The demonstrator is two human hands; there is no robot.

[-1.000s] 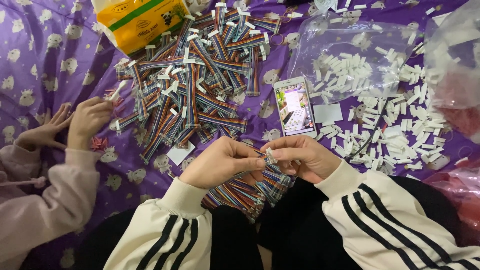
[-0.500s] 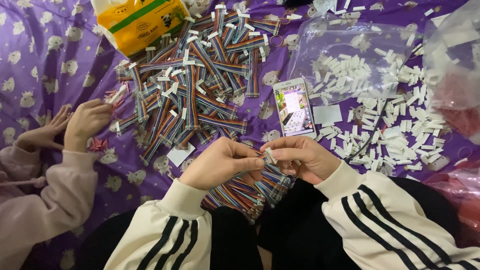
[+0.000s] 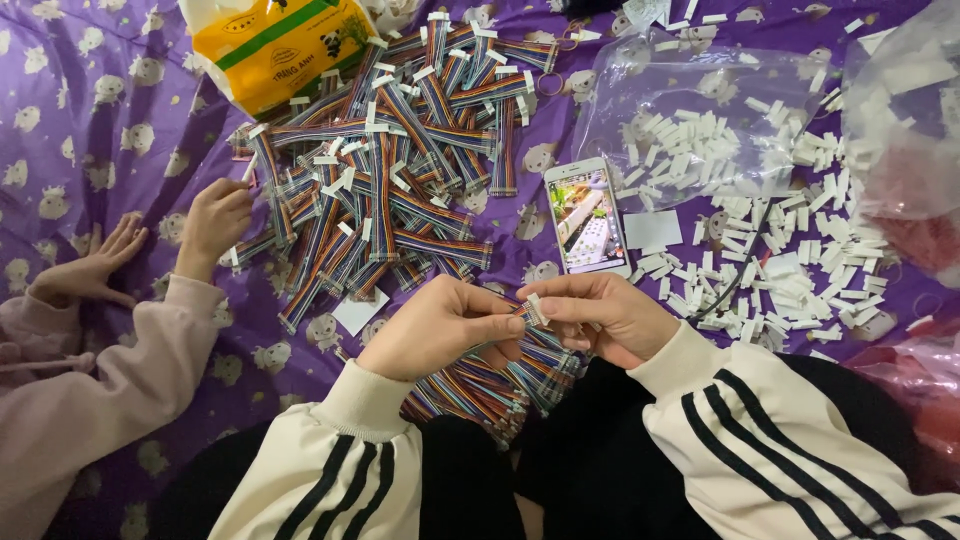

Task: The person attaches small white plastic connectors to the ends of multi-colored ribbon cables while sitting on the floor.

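Both hands, left (image 3: pixel 437 325) and right (image 3: pixel 600 315), pinched one connector (image 3: pixel 530 311), cables (image 3: pixel 390 170) and phone (image 3: pixel 586 217) beyond, co-worker's hand (image 3: pixel 212 222) had shifted slightly

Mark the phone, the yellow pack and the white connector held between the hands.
phone (image 3: pixel 587 217), head view, middle of its lit screen.
yellow pack (image 3: pixel 283 48), head view, middle of its front face.
white connector (image 3: pixel 533 309), head view, its white end between the fingertips.

Bright, even indoor light falls from above. Soft shadows sit under the person's pale left hand (image 3: pixel 443 327). Glare whitens the clear plastic bag (image 3: pixel 905 120) at two o'clock. Focus is sharp centrally, with slight wide-angle bending at the edges.
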